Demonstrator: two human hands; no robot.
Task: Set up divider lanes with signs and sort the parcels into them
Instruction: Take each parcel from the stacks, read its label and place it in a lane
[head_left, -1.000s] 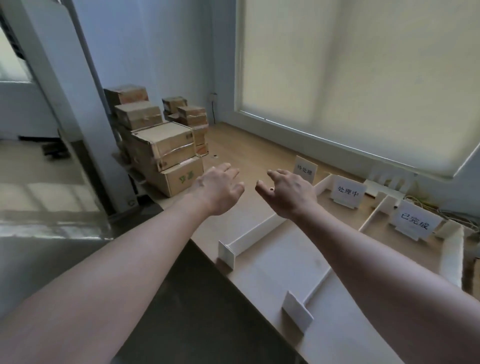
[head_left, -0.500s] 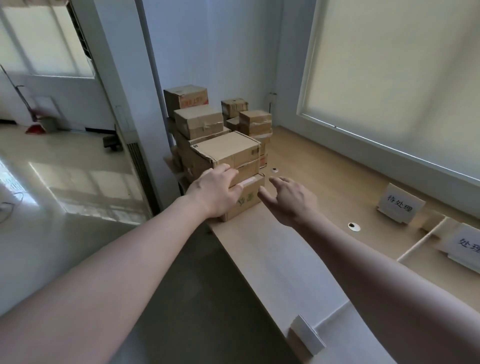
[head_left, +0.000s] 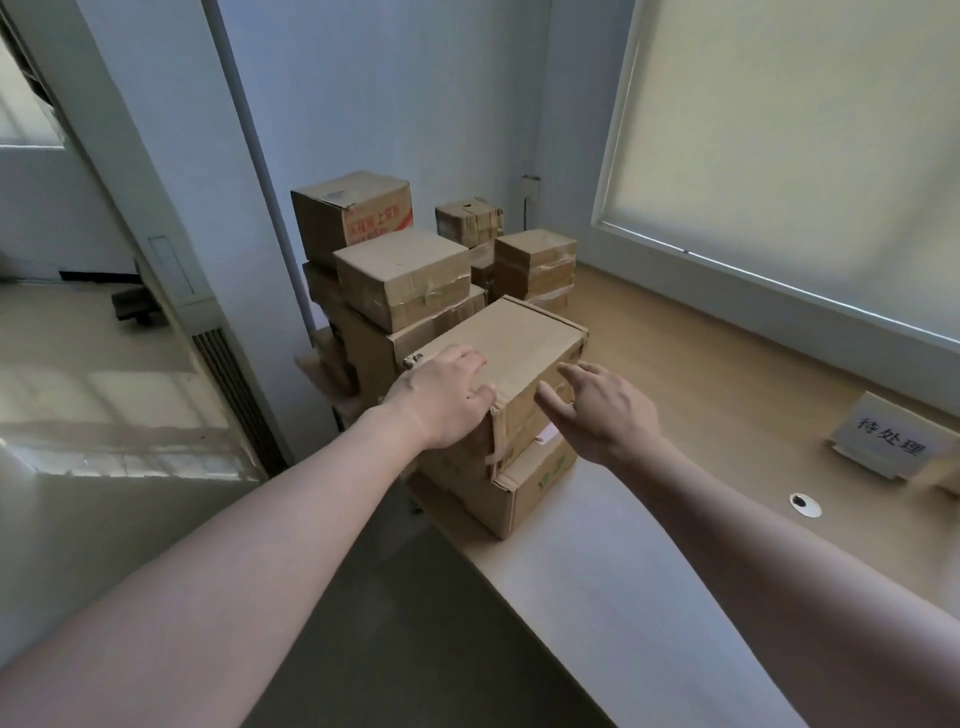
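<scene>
A brown rectangular cardboard parcel (head_left: 511, 353), topping the nearest stack on the pale wooden tabletop (head_left: 727, 395), is being approached. The left hand (head_left: 441, 397) is being rested on its near corner, fingers relaxed; the right hand (head_left: 597, 410) is being held open beside it, apparently so both sides can be clasped for lifting.

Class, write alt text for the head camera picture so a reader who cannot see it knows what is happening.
A person's left hand rests on the near top box of a pile of cardboard parcels at the table's far end, while the right hand reaches open beside it. A white sign stands on the right.
</scene>
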